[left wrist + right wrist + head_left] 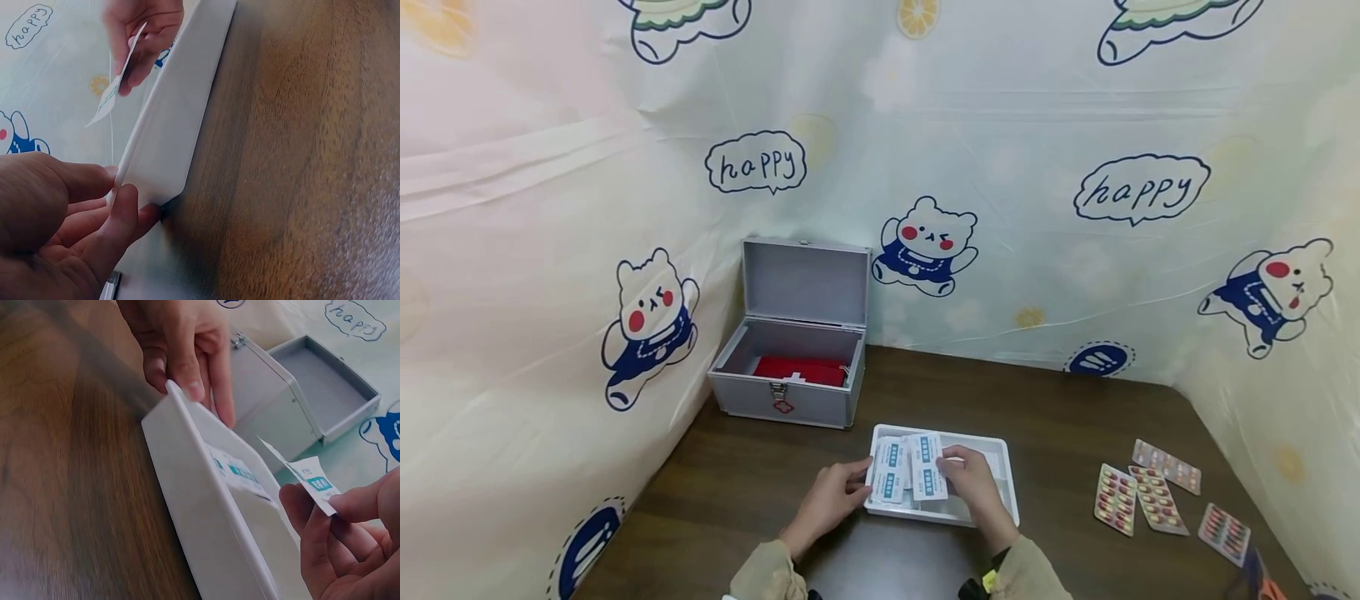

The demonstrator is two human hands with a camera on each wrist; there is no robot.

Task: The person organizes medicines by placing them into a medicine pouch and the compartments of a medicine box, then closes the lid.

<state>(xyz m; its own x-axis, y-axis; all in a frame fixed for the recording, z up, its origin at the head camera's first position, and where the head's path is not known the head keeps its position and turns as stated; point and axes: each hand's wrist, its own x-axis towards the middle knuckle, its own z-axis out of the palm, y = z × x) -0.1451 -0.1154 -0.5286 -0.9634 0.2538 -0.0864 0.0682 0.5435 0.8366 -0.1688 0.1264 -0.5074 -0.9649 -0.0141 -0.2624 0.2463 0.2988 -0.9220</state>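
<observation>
A white plastic tray [917, 516] lies on the table, and my left hand [829, 502] holds its left edge, with thumb and fingers pinching the rim near a corner. Over the tray, my right hand [976, 483] pinches a flat white packet [927, 467] with teal print by its right edge. In the right wrist view this packet [315, 484] is raised above the rim and slightly bent. Another packet [890, 469] of the same kind lies inside the tray at the left, partly overlapped by the held one in the head view.
Behind the tray to the left stands an open silver case [790, 402] with a red pouch [805, 370] inside. Several blister packs [1116, 500] of capsules lie at the right of the wooden table [760, 467]. A printed curtain [1000, 125] surrounds the table's back and sides.
</observation>
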